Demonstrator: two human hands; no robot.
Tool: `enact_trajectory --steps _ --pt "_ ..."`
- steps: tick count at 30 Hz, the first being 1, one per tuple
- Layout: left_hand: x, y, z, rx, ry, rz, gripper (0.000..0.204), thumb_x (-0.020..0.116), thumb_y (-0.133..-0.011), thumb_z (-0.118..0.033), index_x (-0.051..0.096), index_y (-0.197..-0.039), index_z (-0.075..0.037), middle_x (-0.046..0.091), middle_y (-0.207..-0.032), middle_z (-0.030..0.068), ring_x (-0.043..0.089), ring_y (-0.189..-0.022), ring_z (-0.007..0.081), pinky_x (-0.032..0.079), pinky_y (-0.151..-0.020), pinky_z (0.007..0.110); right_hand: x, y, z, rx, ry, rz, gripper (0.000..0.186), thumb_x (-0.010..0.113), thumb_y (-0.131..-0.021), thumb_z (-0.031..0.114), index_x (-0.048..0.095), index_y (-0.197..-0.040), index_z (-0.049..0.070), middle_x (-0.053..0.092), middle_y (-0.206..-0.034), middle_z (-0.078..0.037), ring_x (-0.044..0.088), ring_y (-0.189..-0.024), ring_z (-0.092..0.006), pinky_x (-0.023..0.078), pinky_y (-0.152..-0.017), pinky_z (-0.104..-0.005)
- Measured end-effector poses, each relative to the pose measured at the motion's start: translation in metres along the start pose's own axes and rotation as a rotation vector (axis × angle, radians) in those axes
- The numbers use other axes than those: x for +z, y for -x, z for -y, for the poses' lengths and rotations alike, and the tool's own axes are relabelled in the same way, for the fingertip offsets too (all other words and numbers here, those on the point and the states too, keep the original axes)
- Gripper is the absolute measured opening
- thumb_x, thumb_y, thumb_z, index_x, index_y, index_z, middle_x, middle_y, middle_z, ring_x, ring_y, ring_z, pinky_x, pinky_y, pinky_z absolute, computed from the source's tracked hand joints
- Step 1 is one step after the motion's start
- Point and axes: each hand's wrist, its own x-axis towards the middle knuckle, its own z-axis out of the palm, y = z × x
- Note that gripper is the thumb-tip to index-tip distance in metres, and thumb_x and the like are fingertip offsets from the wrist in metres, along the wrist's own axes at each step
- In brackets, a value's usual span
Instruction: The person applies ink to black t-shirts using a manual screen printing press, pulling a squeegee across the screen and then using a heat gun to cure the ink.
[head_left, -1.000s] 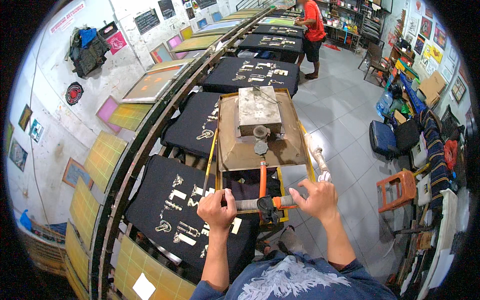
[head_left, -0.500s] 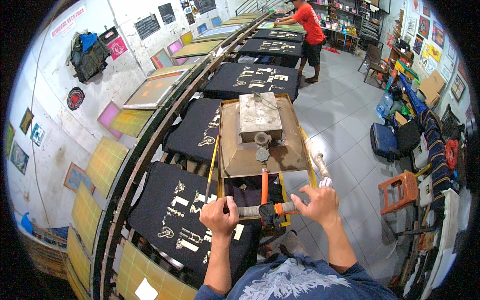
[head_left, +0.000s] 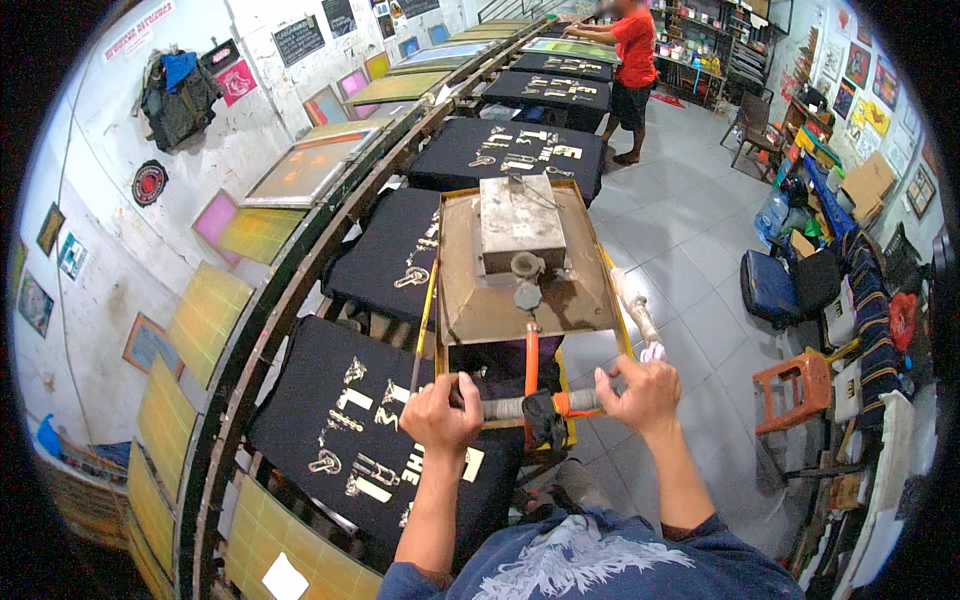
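Note:
A dusty metal hood-shaped heater (head_left: 470,305) with a pale box on top sits in a yellow frame ahead of me. Its crossbar handle (head_left: 505,409) is wrapped in grey and orange tape. My left hand (head_left: 440,415) is closed round the handle's left end, thumb raised. My right hand (head_left: 640,395) is closed on the right end. An orange hose (head_left: 531,360) runs from the heater's valve (head_left: 527,292) down to the bar's middle. Black shirts with pale printed lettering lie on boards: the nearest shirt (head_left: 300,400) is left of my hands, another shirt (head_left: 375,250) beyond it, beside the heater.
A long dark rail (head_left: 270,270) runs along the left, with yellow-green screens (head_left: 210,310) leaning beyond it. A person in a red shirt (head_left: 635,55) works at the far end. At right stand an orange stool (head_left: 790,400), a blue case (head_left: 768,280) and a dark chair (head_left: 755,125).
My right hand's fingers have closed more on the handle. The heater and both hands shift only slightly in view. The far person's arms have moved a little.

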Motion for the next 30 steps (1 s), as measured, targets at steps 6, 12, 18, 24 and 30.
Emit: enact_trajectory --steps 6,12,18,24,30 --pt "0.012 -0.009 -0.015 -0.067 -0.022 -0.001 0.019 0.069 -0.087 -0.024 0.068 -0.071 -0.013 0.06 -0.053 0.0038 0.061 -0.048 0.0261 0.045 -0.05 0.038 0.011 -0.011 -0.021 -0.01 -0.005 0.049 0.035 0.07 -0.087 0.039 0.064 -0.066 0.011 0.057 -0.052 -0.014 0.061 -0.05 -0.0369 0.048 -0.049 -0.0478" --pt "0.003 -0.004 -0.017 -0.096 -0.016 0.043 0.024 0.068 -0.091 -0.03 0.07 -0.075 -0.012 0.065 -0.06 0.0112 0.065 -0.056 0.0341 0.048 -0.053 0.045 0.007 -0.006 -0.018 0.03 -0.002 0.092 0.039 0.069 -0.089 0.043 0.065 -0.068 0.011 0.062 -0.057 -0.016 0.065 -0.054 -0.0382 0.051 -0.052 -0.0497" --pt "-0.002 0.001 -0.016 -0.088 -0.048 0.05 0.023 0.069 -0.09 -0.028 0.071 -0.076 -0.011 0.066 -0.062 0.0111 0.064 -0.058 0.0333 0.047 -0.056 0.045 0.005 -0.004 -0.015 0.017 -0.035 0.073 0.038 0.069 -0.089 0.043 0.066 -0.068 0.011 0.063 -0.057 -0.015 0.066 -0.055 -0.0369 0.053 -0.053 -0.0485" --pt "-0.006 0.008 -0.015 -0.027 -0.016 0.024 0.02 0.07 -0.089 -0.025 0.071 -0.076 -0.01 0.062 -0.065 0.0092 0.059 -0.061 0.0292 0.043 -0.063 0.042 0.008 0.0 -0.014 -0.045 -0.03 -0.084 0.033 0.071 -0.088 0.033 0.064 -0.064 0.011 0.058 -0.053 -0.01 0.06 -0.052 -0.0317 0.046 -0.051 -0.0427" --pt "-0.008 0.009 -0.016 0.052 0.054 0.005 0.018 0.071 -0.09 -0.022 0.07 -0.077 -0.009 0.061 -0.066 0.0069 0.059 -0.064 0.0258 0.042 -0.069 0.041 0.013 0.007 -0.019 -0.072 -0.042 -0.144 0.029 0.069 -0.088 0.032 0.061 -0.068 0.012 0.064 -0.063 -0.009 0.064 -0.058 -0.0299 0.048 -0.058 -0.042"
